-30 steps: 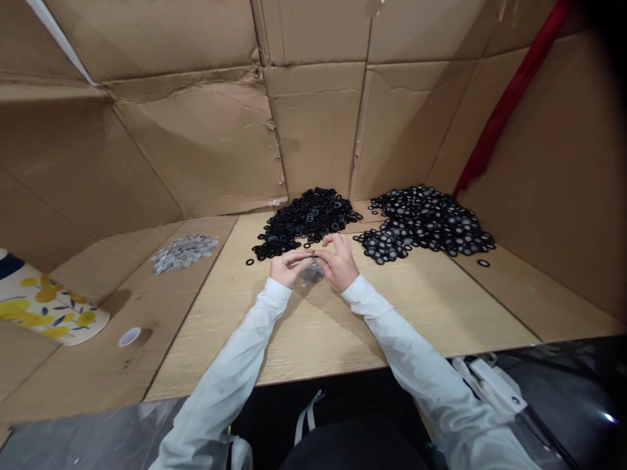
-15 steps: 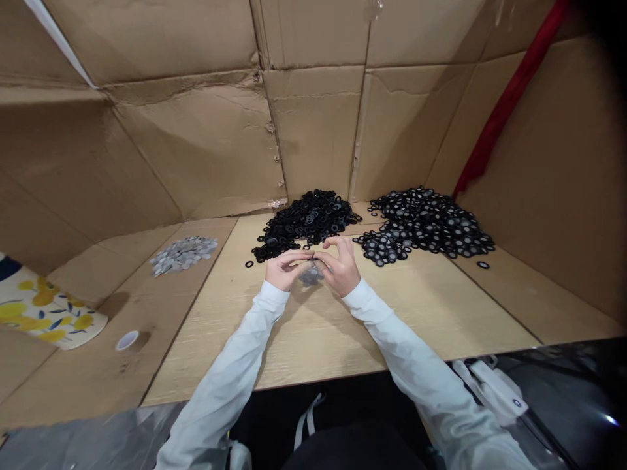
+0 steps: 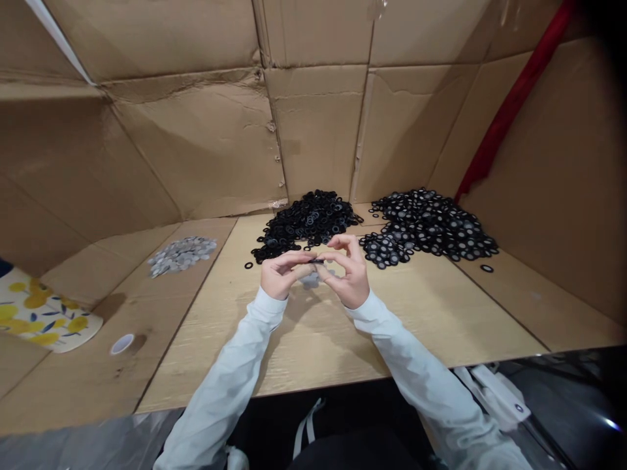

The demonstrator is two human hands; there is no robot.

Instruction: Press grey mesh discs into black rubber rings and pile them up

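Observation:
My left hand [image 3: 278, 274] and my right hand [image 3: 347, 274] meet above the wooden table [image 3: 313, 333], fingers pinched together on one small black ring [image 3: 317, 261] held edge-on between them. Just under the hands lies a small cluster of grey discs [image 3: 310, 279]. Behind the hands is a heap of plain black rings [image 3: 308, 222]. To its right is a heap of black rings with grey centres [image 3: 428, 225].
A pile of grey discs [image 3: 181, 253] lies on cardboard at the left. A small white roll [image 3: 122, 343] and a yellow-flowered cloth [image 3: 39, 313] are farther left. Cardboard walls [image 3: 313, 130] enclose the back and sides; a red strip [image 3: 509, 104] runs up the right wall.
Both hands have lifted from the grey discs on the table and come slightly toward me, now holding a black ring between the fingertips.

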